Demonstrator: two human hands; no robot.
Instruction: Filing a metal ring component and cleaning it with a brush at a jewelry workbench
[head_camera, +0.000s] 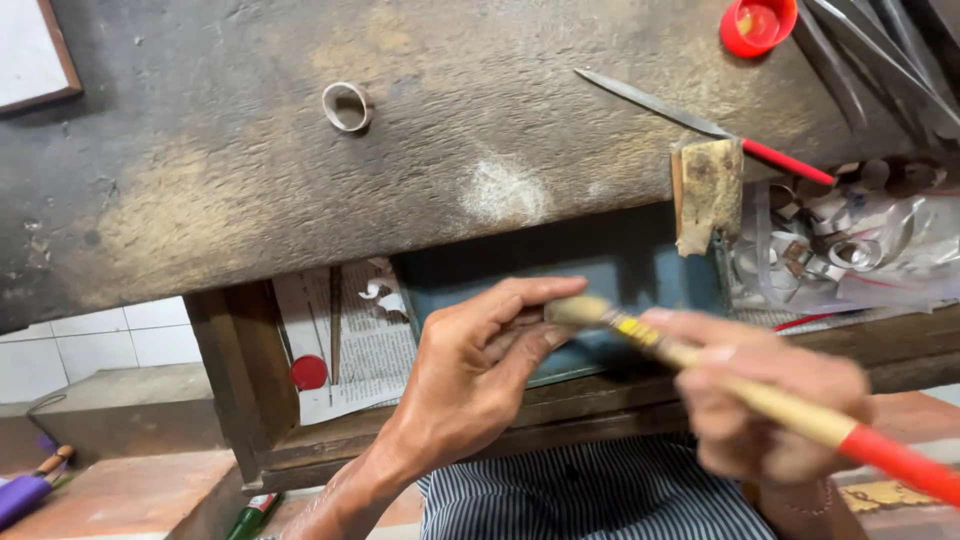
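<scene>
Brush (745, 390) with a pale wooden handle and red end lies in the right hand (765, 410), which is clenched around the handle; this hand is blurred. Its bristle tip points left and meets the fingertips of the left hand (470, 375). The left hand is pinched shut, thumb against fingers, on something small at the bristles; what it is cannot be told. Both hands hang over an open drawer (590, 300) with a blue-grey floor, just below the edge of the worn surface (250, 190). Beyond the left hand, on the surface, stands a metal ring (347, 106). Beyond the right hand lie a file (700, 125) with a red handle, a red cap (757, 26), and a bag of metal scraps (850, 245). Left of the left hand, newspaper (360, 340) lines the drawer.
</scene>
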